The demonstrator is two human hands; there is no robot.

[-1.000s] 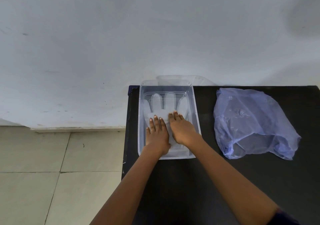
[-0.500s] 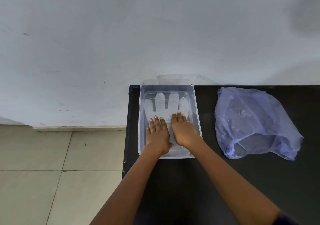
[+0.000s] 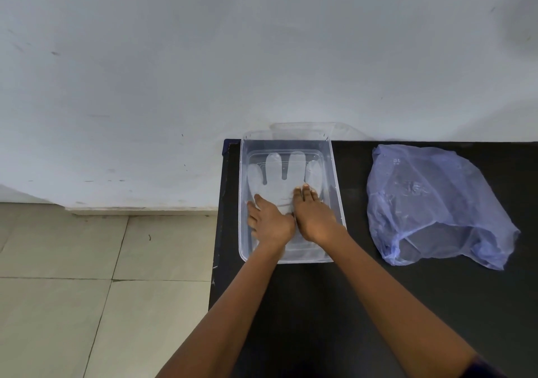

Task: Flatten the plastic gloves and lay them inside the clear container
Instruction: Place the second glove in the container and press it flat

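A clear plastic container (image 3: 334,174) stands at the far left corner of the black table. A translucent plastic glove (image 3: 279,174) lies flat on its bottom, fingers pointing to the wall. Both my hands are inside the container, palms down on the glove's lower half. My left hand (image 3: 269,220) has its fingers curled under, near the left wall. My right hand (image 3: 316,214) lies flat beside it, its fingertips at the base of the glove's fingers. The glove's cuff is hidden under my hands.
A crumpled blue plastic bag (image 3: 436,203) lies on the black table (image 3: 378,305) to the right of the container. A clear lid (image 3: 302,128) leans against the white wall behind it. Tiled floor (image 3: 87,275) drops off left of the table edge.
My left hand's fingers have curled in and slid slightly left. My right hand stays flat, barely shifted. The glove lies where it was.
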